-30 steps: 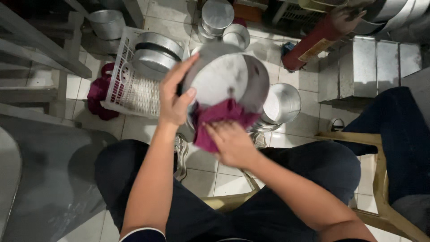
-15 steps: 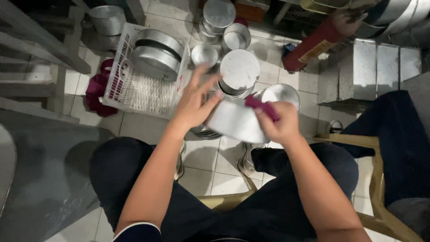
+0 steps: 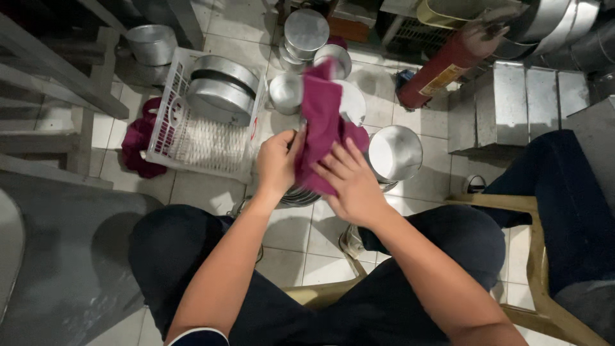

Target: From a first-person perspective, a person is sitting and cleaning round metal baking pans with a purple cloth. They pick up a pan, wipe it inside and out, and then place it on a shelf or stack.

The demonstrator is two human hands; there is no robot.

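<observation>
Both my hands hold a magenta cloth (image 3: 322,115) up in front of me, above the tiled floor. My left hand (image 3: 277,160) grips its left edge; my right hand (image 3: 349,181) presses against its lower right side. Beneath my hands lies a stack of shiny metal pans (image 3: 301,195), partly hidden. A round metal pan (image 3: 394,154) stands just right of my right hand. Behind the cloth, a white-looking pan (image 3: 353,102) peeks out.
A white plastic crate (image 3: 192,138) at the left holds two round metal pans (image 3: 221,86). A second magenta cloth (image 3: 138,144) lies left of it. More metal pans (image 3: 306,32) stand farther away, with a red fire extinguisher (image 3: 448,67) and a wooden chair (image 3: 538,256) at the right.
The metal pan that my hands were wiping and holding is gone from them. Both hands now lift the magenta cloth up, spread between them.
</observation>
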